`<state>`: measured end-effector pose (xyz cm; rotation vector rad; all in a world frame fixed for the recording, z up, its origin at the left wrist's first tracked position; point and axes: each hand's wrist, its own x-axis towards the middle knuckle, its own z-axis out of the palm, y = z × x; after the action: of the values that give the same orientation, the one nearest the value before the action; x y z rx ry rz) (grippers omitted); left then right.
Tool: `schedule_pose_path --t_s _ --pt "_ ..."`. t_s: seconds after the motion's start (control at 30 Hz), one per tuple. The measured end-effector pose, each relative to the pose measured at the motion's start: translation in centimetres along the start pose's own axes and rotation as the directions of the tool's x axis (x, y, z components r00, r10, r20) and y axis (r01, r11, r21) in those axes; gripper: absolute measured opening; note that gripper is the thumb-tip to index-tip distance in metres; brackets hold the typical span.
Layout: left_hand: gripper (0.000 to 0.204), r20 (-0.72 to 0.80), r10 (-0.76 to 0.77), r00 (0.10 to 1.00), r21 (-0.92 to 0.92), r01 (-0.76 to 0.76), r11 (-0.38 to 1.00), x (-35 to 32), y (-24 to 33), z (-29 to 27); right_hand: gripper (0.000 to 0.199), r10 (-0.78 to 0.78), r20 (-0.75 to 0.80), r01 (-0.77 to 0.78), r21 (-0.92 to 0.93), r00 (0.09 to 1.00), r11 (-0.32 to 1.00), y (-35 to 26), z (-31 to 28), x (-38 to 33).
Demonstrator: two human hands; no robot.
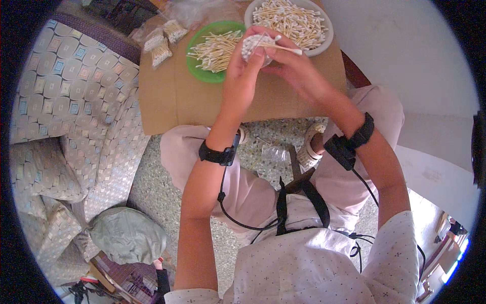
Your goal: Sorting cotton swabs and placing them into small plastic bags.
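Observation:
Above the near part of the green plate and white bowl, both my hands meet around a bundle of cotton swabs, white tips facing up. Clear plastic shows around the bundle; whether it is a bag or a cup I cannot tell. My left hand is closed around its left side. My right hand is closed at its right side, with loose cotton swabs lying across its fingers. To the left, the green plate carries a spread of swabs. Behind my right hand, the white bowl is heaped with more.
A cardboard-topped table stands before my knees. Several small filled packets lie at its left, near crumpled clear plastic bags. A patterned sofa is on the left, a white wall on the right. A clear plastic piece lies on the floor.

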<state>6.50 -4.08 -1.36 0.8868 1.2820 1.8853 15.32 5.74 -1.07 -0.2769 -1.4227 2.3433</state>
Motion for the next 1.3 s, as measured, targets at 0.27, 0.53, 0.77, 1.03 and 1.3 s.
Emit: schedule_pose_path --t_s 0.27,0.53,0.77,1.03,1.3 --pt "0.051 0.049 -0.012 0.999 0.016 0.011 1.000 -0.4 -0.5 -0.1 0.046 0.001 0.010 -0.001 -0.024 1.000 1.000 -0.8 0.5 -0.5" --pt "0.048 0.042 -0.005 0.999 0.086 0.002 0.996 -0.5 -0.5 0.0 0.046 -0.009 -0.025 0.005 -0.147 1.000 0.989 -0.6 0.2 -0.7" --pt "0.053 -0.058 0.090 0.994 0.176 -0.079 0.981 0.0 -1.8 -0.3 0.052 -0.054 -0.011 0.047 -0.347 0.998 0.937 0.8 -0.7 -0.1" --pt "0.057 0.046 -0.059 0.997 0.120 0.053 0.991 -0.4 1.0 -0.4 0.060 -0.363 0.132 0.295 -0.847 0.922 0.442 0.7 -1.1 0.1" --pt "0.047 -0.062 0.316 0.947 0.409 -0.265 0.873 0.3 0.0 -0.8 0.061 -0.295 0.018 0.099 -0.960 0.955 0.262 1.2 -2.6 -0.2"
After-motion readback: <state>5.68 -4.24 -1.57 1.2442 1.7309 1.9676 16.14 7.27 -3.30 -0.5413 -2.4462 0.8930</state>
